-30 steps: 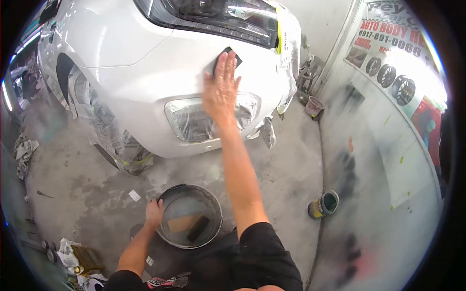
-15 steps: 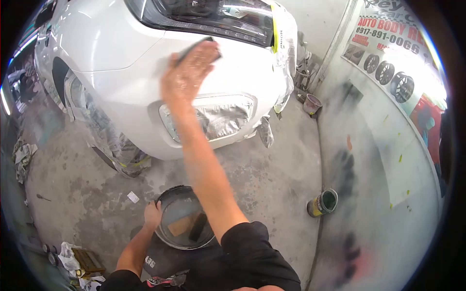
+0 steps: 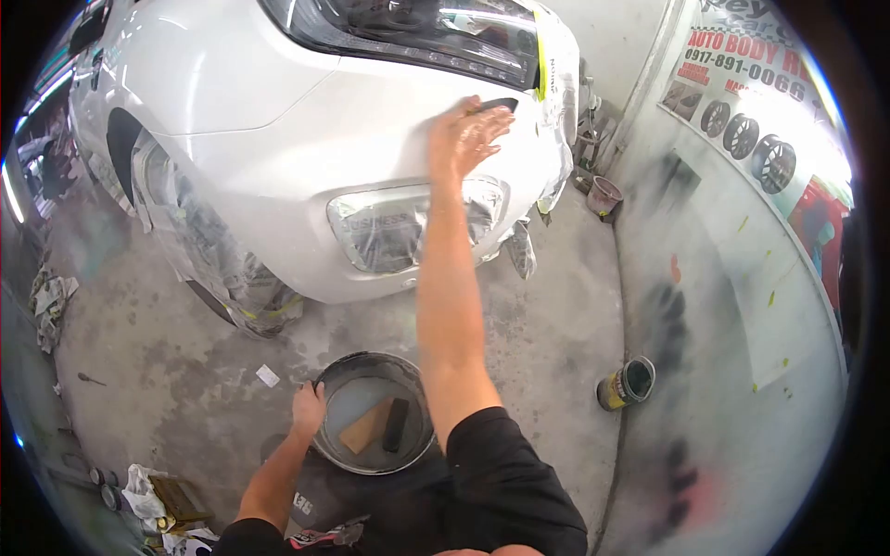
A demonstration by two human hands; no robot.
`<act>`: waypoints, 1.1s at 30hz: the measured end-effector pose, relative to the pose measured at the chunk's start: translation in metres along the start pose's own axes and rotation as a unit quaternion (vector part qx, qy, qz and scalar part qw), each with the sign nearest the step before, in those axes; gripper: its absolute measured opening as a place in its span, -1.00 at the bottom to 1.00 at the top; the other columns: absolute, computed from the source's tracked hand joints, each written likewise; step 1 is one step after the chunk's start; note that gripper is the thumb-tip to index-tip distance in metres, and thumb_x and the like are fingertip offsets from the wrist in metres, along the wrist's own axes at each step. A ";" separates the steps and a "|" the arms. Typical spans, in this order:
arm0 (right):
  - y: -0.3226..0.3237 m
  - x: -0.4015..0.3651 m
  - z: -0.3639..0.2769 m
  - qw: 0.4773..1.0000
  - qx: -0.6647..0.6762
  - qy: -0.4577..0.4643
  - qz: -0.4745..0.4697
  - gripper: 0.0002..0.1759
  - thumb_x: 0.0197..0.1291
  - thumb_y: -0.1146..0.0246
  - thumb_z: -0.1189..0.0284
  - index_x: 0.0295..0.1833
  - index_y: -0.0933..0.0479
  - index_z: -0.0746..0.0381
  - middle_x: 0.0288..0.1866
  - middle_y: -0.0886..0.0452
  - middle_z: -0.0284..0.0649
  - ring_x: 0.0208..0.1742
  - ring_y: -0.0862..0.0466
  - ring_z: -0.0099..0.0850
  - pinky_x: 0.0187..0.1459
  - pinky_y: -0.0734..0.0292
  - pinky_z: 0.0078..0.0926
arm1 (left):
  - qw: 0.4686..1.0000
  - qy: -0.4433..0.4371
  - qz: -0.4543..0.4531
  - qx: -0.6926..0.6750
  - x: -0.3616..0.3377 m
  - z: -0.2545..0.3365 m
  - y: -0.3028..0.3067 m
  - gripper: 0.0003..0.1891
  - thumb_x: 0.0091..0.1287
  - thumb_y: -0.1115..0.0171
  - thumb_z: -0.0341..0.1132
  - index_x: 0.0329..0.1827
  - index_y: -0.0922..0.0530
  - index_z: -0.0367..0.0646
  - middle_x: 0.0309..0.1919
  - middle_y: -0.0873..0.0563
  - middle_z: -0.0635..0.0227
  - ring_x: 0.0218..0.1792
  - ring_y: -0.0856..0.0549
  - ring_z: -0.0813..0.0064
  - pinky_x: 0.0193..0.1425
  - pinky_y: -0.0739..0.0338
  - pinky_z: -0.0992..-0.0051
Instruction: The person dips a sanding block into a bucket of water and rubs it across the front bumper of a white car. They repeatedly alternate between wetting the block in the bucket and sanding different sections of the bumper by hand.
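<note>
My right hand, wet and with its arm stretched forward, lies flat over a dark piece of sandpaper. It presses the sandpaper to the white car bumper, just below the headlight. Most of the sandpaper is hidden under the palm and fingers. Lower down, my left hand grips the rim of a round dark tub of cloudy water. Inside the tub are a tan sheet and a black oblong block.
Silvery masking covers the bumper opening, and wrapping covers the wheel. On the right, an open can stands by the wall. A small bucket sits farther back. A crate and rags lie at lower left.
My right hand has slid to the right along the bumper with the sandpaper, toward the taped edge. My left hand still grips the tub; the whole view has shifted slightly.
</note>
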State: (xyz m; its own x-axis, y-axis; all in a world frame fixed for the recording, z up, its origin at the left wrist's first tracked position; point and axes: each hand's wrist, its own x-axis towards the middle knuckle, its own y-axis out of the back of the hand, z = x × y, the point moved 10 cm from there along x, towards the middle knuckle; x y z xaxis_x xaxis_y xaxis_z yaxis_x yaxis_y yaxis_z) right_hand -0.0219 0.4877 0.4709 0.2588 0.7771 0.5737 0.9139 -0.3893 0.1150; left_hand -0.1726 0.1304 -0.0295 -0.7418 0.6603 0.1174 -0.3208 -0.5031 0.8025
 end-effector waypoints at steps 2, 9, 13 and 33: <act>-0.008 -0.034 -0.029 0.996 0.026 0.083 -0.007 -0.16 0.56 0.25 0.04 0.59 0.17 0.55 0.66 0.23 0.30 0.69 0.21 0.13 0.59 0.24 0.16 | 1.000 0.015 -0.012 0.004 0.001 0.003 -0.001 -0.59 0.51 -0.09 -0.11 -0.15 -0.57 -0.40 -0.25 -0.67 -0.27 -0.16 -0.66 -0.29 -0.07 -0.56 -0.03; 0.016 0.025 0.014 0.999 0.041 0.022 -0.024 -0.23 0.55 0.14 0.14 0.56 0.06 0.57 0.63 0.07 0.32 0.67 0.06 0.08 0.53 0.02 0.22 | 1.000 0.016 -0.012 0.019 -0.001 0.005 0.003 -0.58 0.51 -0.08 -0.10 -0.14 -0.57 -0.41 -0.26 -0.68 -0.26 -0.17 -0.67 -0.27 -0.04 -0.56 -0.03; -0.008 -0.006 -0.006 0.999 0.039 0.014 -0.021 -0.16 0.55 0.19 0.05 0.61 0.17 0.49 0.69 0.22 0.20 0.70 0.22 0.04 0.56 0.15 0.25 | 0.999 0.018 -0.029 0.013 -0.003 0.008 0.000 -0.58 0.51 -0.08 -0.10 -0.13 -0.56 -0.41 -0.26 -0.68 -0.27 -0.16 -0.66 -0.29 -0.03 -0.55 -0.03; 0.022 0.029 0.002 0.997 0.029 0.066 -0.007 -0.20 0.52 0.08 0.13 0.57 0.06 0.53 0.64 0.06 0.27 0.67 0.04 0.09 0.48 0.02 0.39 | 0.999 0.004 -0.031 0.019 -0.001 0.018 0.010 -0.58 0.51 -0.07 -0.13 -0.15 -0.56 -0.45 -0.28 -0.68 -0.32 -0.17 -0.67 -0.30 -0.06 -0.55 -0.06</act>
State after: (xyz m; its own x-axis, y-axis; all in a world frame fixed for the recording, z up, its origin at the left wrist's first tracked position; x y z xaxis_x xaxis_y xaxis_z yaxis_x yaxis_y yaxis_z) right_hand 0.0065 0.5021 0.4887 0.2056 0.7091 0.6744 0.9350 -0.3459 0.0786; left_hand -0.1644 0.1350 -0.0111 -0.7260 0.6848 0.0625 -0.3437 -0.4402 0.8295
